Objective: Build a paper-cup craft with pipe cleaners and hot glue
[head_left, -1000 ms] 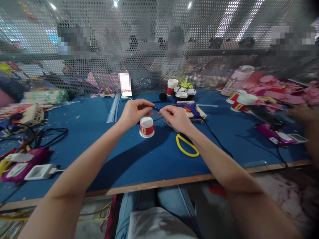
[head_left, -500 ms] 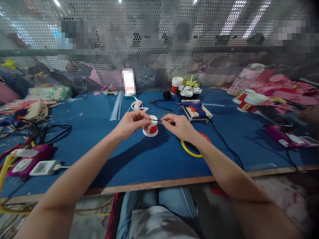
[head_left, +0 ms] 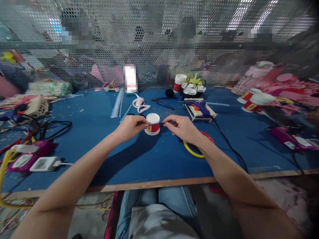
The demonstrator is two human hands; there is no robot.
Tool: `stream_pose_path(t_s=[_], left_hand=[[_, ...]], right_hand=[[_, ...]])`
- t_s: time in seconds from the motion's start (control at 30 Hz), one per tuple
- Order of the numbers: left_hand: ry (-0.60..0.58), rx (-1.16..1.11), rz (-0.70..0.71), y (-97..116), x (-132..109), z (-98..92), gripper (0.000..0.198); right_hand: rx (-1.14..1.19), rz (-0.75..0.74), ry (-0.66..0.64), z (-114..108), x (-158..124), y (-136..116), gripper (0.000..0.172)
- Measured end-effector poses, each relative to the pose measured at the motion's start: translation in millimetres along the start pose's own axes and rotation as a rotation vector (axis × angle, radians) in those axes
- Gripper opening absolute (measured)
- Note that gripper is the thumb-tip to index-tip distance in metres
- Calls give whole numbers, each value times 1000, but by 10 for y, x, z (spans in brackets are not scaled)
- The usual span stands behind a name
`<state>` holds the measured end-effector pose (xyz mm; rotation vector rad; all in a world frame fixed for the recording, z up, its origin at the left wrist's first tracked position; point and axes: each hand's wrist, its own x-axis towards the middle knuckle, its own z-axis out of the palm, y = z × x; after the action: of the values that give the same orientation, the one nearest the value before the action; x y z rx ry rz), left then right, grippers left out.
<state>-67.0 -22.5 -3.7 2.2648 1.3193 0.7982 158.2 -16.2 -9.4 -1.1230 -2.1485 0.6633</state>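
A thin black cord (head_left: 157, 124) runs taut between my two hands, across the front of a red and white paper cup (head_left: 153, 119) that stands upside down on the blue table. My left hand (head_left: 133, 127) pinches the cord at the cup's left side. At the right, my right hand (head_left: 180, 127) pinches the other end, a short way off the cup. Whether the cord touches the cup, I cannot tell. Beneath my right wrist lie a yellow ring (head_left: 191, 151) and a red ring (head_left: 208, 136).
Behind my right hand a blue glue gun (head_left: 199, 107) rests on a small wooden stand, its cable trailing to the front edge. Clear sticks (head_left: 117, 104), white ribbon (head_left: 141, 104) and pliers (head_left: 159, 99) lie beyond the cup. Purple power strips (head_left: 31, 157) sit at both sides.
Both hands have lowered slightly and moved a little apart. The cord now crosses the front of the cup rather than its top. The view has shifted slightly.
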Motion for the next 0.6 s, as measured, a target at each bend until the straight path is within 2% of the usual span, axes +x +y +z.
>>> stream_pose_path(t_s=[0.2,0.37,0.5,0.6], left_hand=[[1,26,27,-31,6,17,14],[29,40,46,-36,2,26,15],[25,-4,-2,-55,10,42,18],[65,-7,41,-88,24,56,16]], right_hand=[[30,114,-80,3,-12,6,18],[13,155,-57,10,-9,-12,15],[119,237,-95,6,9,-29,15],[213,311,-143,-1,21,-32,18]])
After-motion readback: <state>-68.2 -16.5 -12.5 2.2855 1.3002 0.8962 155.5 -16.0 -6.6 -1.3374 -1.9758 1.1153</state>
